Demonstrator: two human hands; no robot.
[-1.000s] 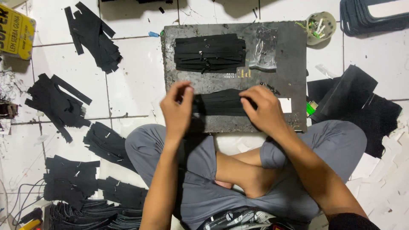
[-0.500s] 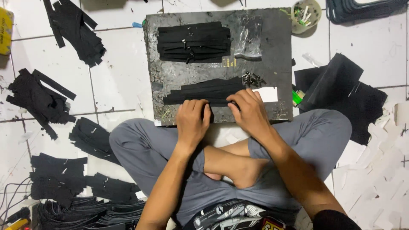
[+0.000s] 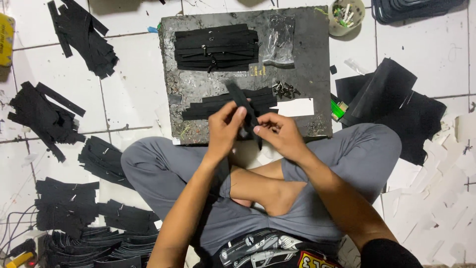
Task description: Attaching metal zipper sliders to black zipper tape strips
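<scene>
Fingers of both hands pinch one black strip (image 3: 246,106) held just above the near edge of the dark board (image 3: 317,49); the left hand (image 3: 224,130) grips it from the left with thumb and fingertips closed on it, and the right hand (image 3: 280,135) clamps its lower part, though the exact contact there is hard to make out. Far left, loose piles of black scraps (image 3: 42,116) lie on the white tiles, with stacked strips (image 3: 67,203) nearer the knee. On the board, a neat stack of strips (image 3: 215,47) sits at the far side, a second flatter row (image 3: 218,104) lies under the held strip, then a clear bag (image 3: 279,39), small metal bits (image 3: 285,89) and a white card (image 3: 295,106). Further right stand a cup (image 3: 347,17), a green lighter (image 3: 338,109) and black sheets (image 3: 396,104).
</scene>
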